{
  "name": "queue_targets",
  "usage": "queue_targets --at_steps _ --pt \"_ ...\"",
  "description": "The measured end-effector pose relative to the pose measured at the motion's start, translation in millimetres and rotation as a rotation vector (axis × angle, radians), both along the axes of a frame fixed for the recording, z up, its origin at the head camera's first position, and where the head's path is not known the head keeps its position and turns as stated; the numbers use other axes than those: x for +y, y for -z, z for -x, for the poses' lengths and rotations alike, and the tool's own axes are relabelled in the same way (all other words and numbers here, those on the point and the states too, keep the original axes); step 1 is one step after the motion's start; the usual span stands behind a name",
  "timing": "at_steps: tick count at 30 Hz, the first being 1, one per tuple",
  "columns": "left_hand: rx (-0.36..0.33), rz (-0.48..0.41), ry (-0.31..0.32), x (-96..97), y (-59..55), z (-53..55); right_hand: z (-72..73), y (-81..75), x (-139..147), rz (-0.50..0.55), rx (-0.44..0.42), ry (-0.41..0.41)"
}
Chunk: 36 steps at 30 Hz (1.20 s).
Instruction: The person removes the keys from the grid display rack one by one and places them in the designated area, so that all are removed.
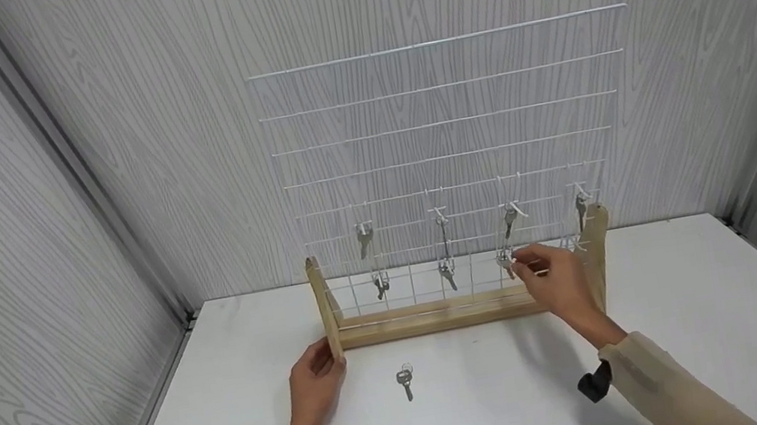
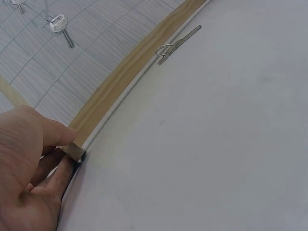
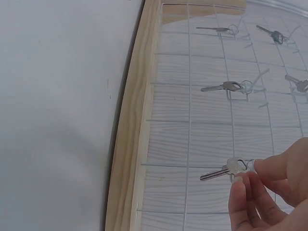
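Observation:
A white wire grid rack (image 1: 437, 123) stands in a wooden base (image 1: 441, 318) on the table. My left hand (image 1: 315, 386) holds the base's left wooden leg (image 1: 323, 305) low down, thumb and fingers round its end (image 2: 73, 150). At the lower row of hooks, my right hand (image 1: 555, 279) pinches the ring of a silver key (image 3: 236, 166) against the grid. Whether that ring is on its hook is hidden by the fingers. A loose key (image 1: 405, 381) with a ring lies on the table in front of the base.
Several other keys hang on white hooks, among them one at the upper left (image 1: 365, 237) and one at the lower middle (image 1: 448, 273). The base's right leg (image 1: 598, 246) stands behind my right wrist. A grey wood-patterned wall (image 1: 108, 134) rises behind the white table (image 1: 485, 408).

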<state>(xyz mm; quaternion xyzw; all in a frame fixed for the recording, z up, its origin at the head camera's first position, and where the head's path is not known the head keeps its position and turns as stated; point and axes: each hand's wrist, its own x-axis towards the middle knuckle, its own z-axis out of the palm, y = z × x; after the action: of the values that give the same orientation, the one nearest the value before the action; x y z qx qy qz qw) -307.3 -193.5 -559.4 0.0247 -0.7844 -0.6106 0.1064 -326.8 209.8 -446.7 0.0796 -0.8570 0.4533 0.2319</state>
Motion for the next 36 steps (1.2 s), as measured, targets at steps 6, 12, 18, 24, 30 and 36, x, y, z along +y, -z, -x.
queue_targets --at_steps 6,12,18,24,30,36 --pt "0.002 -0.001 0.005 0.6 -2.9 2.2 12.0 -7.9 -3.1 -0.016 0.04 0.02" --pt "0.008 0.004 0.001 1.1 -2.1 2.1 19.2 -9.4 -7.9 -0.025 0.119 0.005" --pt "0.006 0.012 0.005 0.1 -0.6 2.7 21.6 -7.6 -9.1 -0.038 0.138 0.009" --pt "0.009 0.017 0.005 -1.0 0.9 1.4 19.9 -5.3 -8.5 -0.035 0.134 -0.002" --pt "0.006 0.024 -0.003 -0.2 0.3 1.3 20.7 -5.1 -9.1 -0.019 0.148 0.01" --pt "-0.005 0.032 -0.009 0.6 -0.8 1.7 20.6 -6.1 -10.3 -0.008 0.138 0.008"
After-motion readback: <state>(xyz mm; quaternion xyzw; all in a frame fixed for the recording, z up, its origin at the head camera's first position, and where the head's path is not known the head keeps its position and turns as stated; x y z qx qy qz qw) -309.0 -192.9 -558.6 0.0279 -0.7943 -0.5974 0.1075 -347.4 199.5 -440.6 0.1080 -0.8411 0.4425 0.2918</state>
